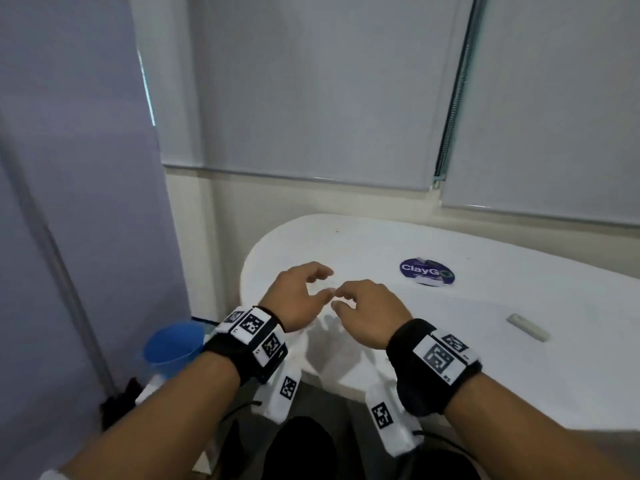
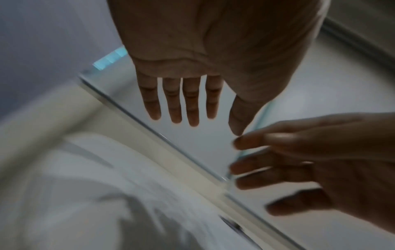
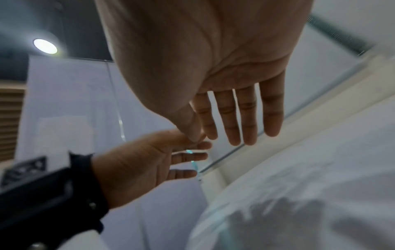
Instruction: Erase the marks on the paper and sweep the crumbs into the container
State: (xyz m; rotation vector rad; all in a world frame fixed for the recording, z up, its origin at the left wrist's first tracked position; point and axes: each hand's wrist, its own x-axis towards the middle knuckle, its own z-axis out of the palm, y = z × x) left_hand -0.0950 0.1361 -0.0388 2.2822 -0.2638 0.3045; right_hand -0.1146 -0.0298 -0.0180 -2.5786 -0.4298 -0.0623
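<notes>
Both hands, left hand [image 1: 298, 296] and right hand [image 1: 369, 311], hang loose and hold nothing above the round white table [image 1: 485, 306]. The small white eraser block [image 1: 527, 327] lies far right (paper unseen). The blue plastic cup [image 1: 173, 346] sits low beside the edge, so an elbow could tip it.

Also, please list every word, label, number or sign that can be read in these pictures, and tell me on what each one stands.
"ClayG": on the round purple sticker on the white table; the last character is blurred, and the small print above and below it is too small to read.
Black-and-white square marker codes: on the wristbands; patterns, not words. The tiny characters beside them are too small to read.
Both wrist views: no text.
</notes>
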